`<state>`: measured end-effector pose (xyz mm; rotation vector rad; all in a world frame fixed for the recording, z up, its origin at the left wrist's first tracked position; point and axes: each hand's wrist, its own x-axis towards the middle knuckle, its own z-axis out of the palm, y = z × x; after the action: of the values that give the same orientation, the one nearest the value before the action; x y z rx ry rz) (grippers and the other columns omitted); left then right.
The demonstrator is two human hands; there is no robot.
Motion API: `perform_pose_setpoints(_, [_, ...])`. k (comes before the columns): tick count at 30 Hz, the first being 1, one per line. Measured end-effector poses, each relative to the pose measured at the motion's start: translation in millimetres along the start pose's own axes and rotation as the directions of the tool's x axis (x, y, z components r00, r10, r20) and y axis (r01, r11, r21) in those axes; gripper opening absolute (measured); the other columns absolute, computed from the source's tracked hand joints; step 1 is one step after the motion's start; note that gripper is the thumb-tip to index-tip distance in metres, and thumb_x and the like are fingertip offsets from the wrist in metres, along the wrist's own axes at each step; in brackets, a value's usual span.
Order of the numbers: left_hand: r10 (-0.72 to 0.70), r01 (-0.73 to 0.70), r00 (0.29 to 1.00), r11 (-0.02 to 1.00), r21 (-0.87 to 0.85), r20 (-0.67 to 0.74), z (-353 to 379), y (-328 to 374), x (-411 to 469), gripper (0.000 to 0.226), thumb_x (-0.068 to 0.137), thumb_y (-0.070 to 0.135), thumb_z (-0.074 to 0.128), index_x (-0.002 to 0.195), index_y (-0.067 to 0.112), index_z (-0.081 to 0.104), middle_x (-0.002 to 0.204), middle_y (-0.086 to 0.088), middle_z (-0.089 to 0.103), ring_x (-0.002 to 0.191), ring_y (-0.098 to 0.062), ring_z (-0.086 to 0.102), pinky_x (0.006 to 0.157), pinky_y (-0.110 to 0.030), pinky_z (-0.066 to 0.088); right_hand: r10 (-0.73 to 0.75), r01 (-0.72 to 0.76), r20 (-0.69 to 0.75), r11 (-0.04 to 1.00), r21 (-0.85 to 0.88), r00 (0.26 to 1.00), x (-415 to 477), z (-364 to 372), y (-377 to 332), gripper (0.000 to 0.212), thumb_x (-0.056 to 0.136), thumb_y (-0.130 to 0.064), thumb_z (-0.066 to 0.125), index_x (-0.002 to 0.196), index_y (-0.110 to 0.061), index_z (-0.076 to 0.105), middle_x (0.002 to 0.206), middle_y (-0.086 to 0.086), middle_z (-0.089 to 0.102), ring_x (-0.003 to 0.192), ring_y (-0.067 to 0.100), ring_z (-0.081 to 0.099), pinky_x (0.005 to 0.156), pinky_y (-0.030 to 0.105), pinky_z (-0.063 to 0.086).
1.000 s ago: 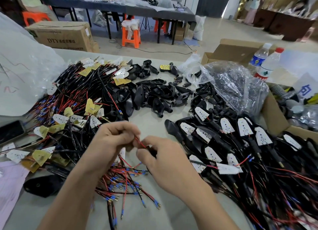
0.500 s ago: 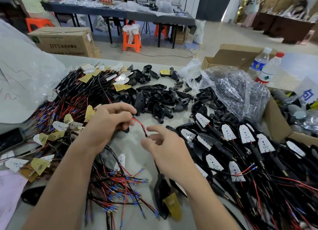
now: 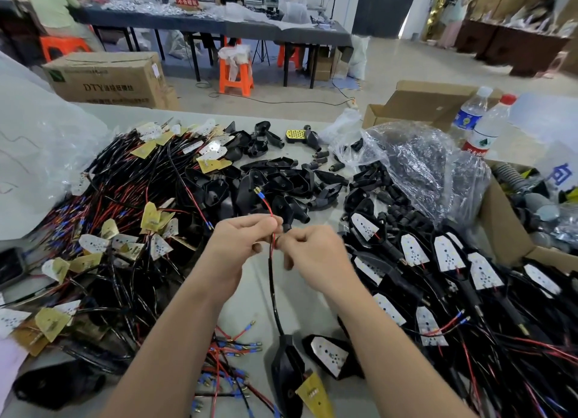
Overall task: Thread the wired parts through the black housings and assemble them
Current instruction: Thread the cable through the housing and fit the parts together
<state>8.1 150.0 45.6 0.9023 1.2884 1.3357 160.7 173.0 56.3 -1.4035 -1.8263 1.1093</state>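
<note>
Left hand (image 3: 239,241) pinching red wire (image 3: 269,209), right hand (image 3: 312,255) pinching just below (black housing (image 3: 287,364) at its end)

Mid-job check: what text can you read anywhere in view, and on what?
"DTY": brown cardboard box; the characters after it are blurred.
"不合格区": red sign in the background.
Labels on two clear plastic bottles: too blurred.
Blue print on white bag: cut off.

left hand (image 3: 238,245), right hand (image 3: 313,255) pinching, knuckles close
</note>
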Motion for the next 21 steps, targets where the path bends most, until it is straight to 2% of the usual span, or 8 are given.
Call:
perform_pose_setpoints(3, [0.013, -0.008, 0.994, 0.999, 0.048, -0.109, 1.6, -3.9, 4.6, 0.016, 0.090, 0.009, 0.074, 0.081, 0.019, 0.084, 0.078, -0.007, 0.077, 0.061, -0.009, 0.060, 0.069, -0.027, 0.042, -0.074, 0.041, -0.208, 0.986, -0.158, 0.975, 31.7, -46.2, 8.5, 0.025, 0.089, -0.021, 0.060, 0.070, -0.024, 0.075, 0.058, -0.013, 0.069, 0.040, 0.002, 0.048, 0.043, 0.014, 0.036])
perform_pose_setpoints(5, [0.027, -0.012, 0.989, 0.995, 0.103, -0.145, 3.6, -5.5, 4.6, 0.015, 0.084, 0.010, 0.079, 0.076, 0.021, 0.084, 0.075, -0.007, 0.077, 0.059, -0.010, 0.062, 0.063, -0.022, 0.045, -0.065, -0.025, -0.279, 0.951, -0.308, 0.958, 66.8, -87.4, 17.4, 0.027, 0.094, -0.016, 0.058, 0.075, -0.023, 0.075, 0.059, -0.008, 0.070, 0.039, 0.001, 0.051, 0.040, 0.011, 0.038])
perform_pose_setpoints(7, [0.034, -0.011, 0.983, 0.992, 0.129, -0.180, 5.9, -6.4, 3.7, 0.018, 0.079, 0.007, 0.082, 0.071, 0.023, 0.083, 0.071, -0.006, 0.077, 0.057, -0.011, 0.066, 0.055, -0.016, 0.048, 0.022, -0.170, -0.261, 0.811, -0.560, 0.965, 102.3, -125.6, 31.3, 0.026, 0.097, -0.015, 0.053, 0.081, -0.013, 0.073, 0.073, 0.003, 0.072, 0.053, 0.009, 0.061, 0.051, 0.022, 0.050])
perform_pose_setpoints(9, [0.048, -0.003, 0.970, 0.982, 0.188, -0.237, 8.0, -8.8, 5.0, 0.022, 0.077, 0.007, 0.084, 0.070, 0.028, 0.082, 0.069, -0.002, 0.076, 0.056, -0.012, 0.068, 0.059, -0.020, 0.053, 0.168, -0.271, -0.213, 0.641, -0.718, 0.963, 127.6, -149.8, 52.3, 0.027, 0.096, -0.015, 0.053, 0.073, -0.006, 0.064, 0.078, 0.010, 0.069, 0.059, 0.018, 0.059, 0.053, 0.025, 0.048])
perform_pose_setpoints(13, [0.179, 0.017, 0.921, 0.869, 0.495, -0.346, 12.9, -13.8, 3.4, 0.021, 0.076, 0.024, 0.084, 0.068, 0.042, 0.077, 0.069, 0.020, 0.074, 0.064, 0.000, 0.069, 0.063, -0.016, 0.049, 0.379, -0.313, -0.089, 0.586, -0.747, 0.921, 144.5, -154.4, 86.3, 0.038, 0.092, -0.032, 0.073, 0.065, -0.008, 0.060, 0.057, 0.005, 0.062, 0.045, 0.020, 0.060, 0.047, 0.026, 0.046])
perform_pose_setpoints(15, [0.227, 0.003, 0.912, 0.829, 0.559, -0.341, 14.7, -16.6, 2.0, 0.018, 0.077, 0.027, 0.081, 0.066, 0.040, 0.075, 0.080, 0.023, 0.075, 0.058, -0.007, 0.066, 0.052, -0.009, 0.043, 0.340, -0.228, -0.055, 0.494, -0.839, 0.939, 146.2, -150.9, 90.7, 0.038, 0.095, -0.038, 0.066, 0.070, -0.010, 0.063, 0.074, 0.004, 0.068, 0.064, 0.021, 0.064, 0.058, 0.027, 0.046])
perform_pose_setpoints(17, [0.225, 0.010, 0.907, 0.833, 0.553, -0.356, 15.9, -19.4, 0.8, 0.016, 0.080, 0.029, 0.078, 0.070, 0.040, 0.073, 0.084, 0.017, 0.075, 0.044, -0.010, 0.056, 0.044, -0.011, 0.039, 0.269, -0.165, -0.039, 0.463, -0.871, 0.962, 148.2, -148.5, 93.6, 0.024, 0.098, -0.029, 0.057, 0.092, -0.009, 0.069, 0.101, 0.008, 0.068, 0.092, 0.027, 0.066, 0.074, 0.029, 0.049])
perform_pose_setpoints(21, [0.199, -0.012, 0.922, 0.873, 0.487, -0.333, 18.8, -24.1, -0.7, 0.017, 0.086, 0.027, 0.072, 0.082, 0.043, 0.070, 0.072, 0.016, 0.069, 0.061, -0.002, 0.061, 0.058, -0.015, 0.044, 0.282, -0.253, -0.107, 0.555, -0.793, 0.953, 145.3, -153.6, 90.4, 0.021, 0.087, -0.020, 0.058, 0.098, -0.006, 0.068, 0.099, 0.014, 0.069, 0.091, 0.032, 0.068, 0.082, 0.038, 0.058])
